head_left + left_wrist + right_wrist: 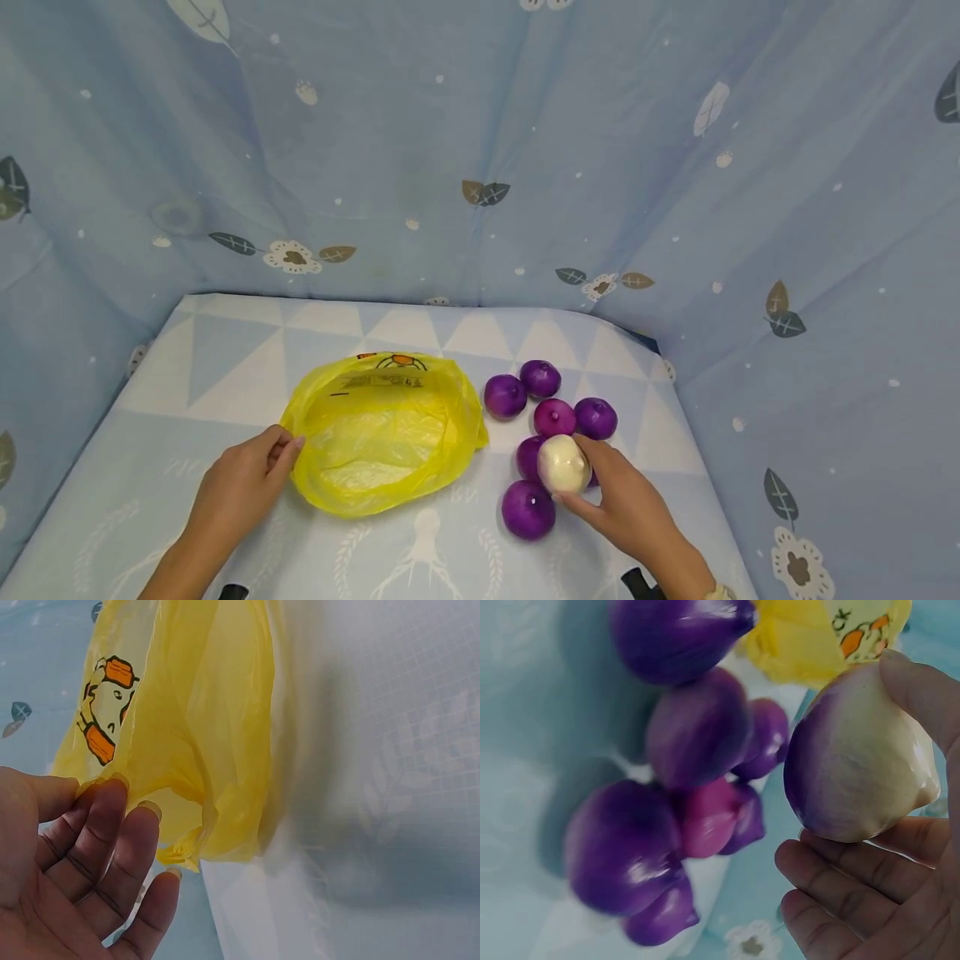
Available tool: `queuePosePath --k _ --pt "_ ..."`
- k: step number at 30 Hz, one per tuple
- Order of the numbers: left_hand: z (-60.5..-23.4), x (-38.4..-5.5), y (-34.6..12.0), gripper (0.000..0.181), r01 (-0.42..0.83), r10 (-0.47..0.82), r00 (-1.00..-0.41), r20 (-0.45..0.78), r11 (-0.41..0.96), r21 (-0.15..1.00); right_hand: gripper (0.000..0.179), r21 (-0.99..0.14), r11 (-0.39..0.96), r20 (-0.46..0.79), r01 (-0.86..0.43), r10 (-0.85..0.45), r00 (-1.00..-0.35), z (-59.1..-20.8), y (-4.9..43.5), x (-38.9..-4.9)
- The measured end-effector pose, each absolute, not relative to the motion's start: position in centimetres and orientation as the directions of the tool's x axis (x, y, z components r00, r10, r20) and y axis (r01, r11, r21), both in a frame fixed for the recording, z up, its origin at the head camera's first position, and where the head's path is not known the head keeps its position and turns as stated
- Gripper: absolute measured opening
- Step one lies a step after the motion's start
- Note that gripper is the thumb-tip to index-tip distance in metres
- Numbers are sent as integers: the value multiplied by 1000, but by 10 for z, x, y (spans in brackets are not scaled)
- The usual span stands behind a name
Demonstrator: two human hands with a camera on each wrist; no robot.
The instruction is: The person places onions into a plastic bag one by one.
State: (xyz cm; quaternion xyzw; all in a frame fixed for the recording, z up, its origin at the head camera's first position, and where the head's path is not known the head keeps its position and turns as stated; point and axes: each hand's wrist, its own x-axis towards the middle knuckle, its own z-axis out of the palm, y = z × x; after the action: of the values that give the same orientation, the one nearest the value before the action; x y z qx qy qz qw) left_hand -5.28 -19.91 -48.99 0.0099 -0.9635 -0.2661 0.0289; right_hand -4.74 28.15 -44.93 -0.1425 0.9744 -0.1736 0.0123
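On the left of the head view, my left hand (243,483) pinches the near-left rim of a yellow plastic bag (386,454), whose mouth gapes upward. The left wrist view shows thumb and forefinger on the thin film of the bag (232,735), the other fingers loosely bent. My right hand (630,504) grips a pale onion (564,465) between thumb and fingers, raised above the others. Seen from the right wrist, this onion (862,754) is white on one side and purple on the other. Several purple onions (528,510) lie clustered right of the bag, one partly hidden under the right hand.
A pale table cloth (240,367) with triangles and a printed deer head covers the table. Blue patterned curtains (420,150) stand behind and at both sides. Black objects (234,592) show beside the wrists at the lower edge.
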Motion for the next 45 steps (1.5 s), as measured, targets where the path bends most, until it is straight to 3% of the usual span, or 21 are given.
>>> queuePosePath --k 14,20,25,38,45 --pt "-490 -52 -201 24 -10 -35 -999 40 860 511 79 -236 804 110 -545 -535 -838 -431 235 -79" --pt "-490 -48 -200 36 -29 -22 -1000 -20 847 530 76 -275 765 78 -582 -586 -807 -423 216 -86" --pt "-490 -44 -199 36 -43 -28 -999 -35 836 547 77 -230 740 81 -632 -632 -770 -422 201 -92" --pt "-486 -52 -202 37 2 -11 -1000 17 783 622 74 -125 578 82 -806 -804 -589 -420 151 -120" --pt "-486 -57 -198 33 4 -23 -999 32 752 659 78 -99 576 62 -812 -810 -583 -427 130 -133"
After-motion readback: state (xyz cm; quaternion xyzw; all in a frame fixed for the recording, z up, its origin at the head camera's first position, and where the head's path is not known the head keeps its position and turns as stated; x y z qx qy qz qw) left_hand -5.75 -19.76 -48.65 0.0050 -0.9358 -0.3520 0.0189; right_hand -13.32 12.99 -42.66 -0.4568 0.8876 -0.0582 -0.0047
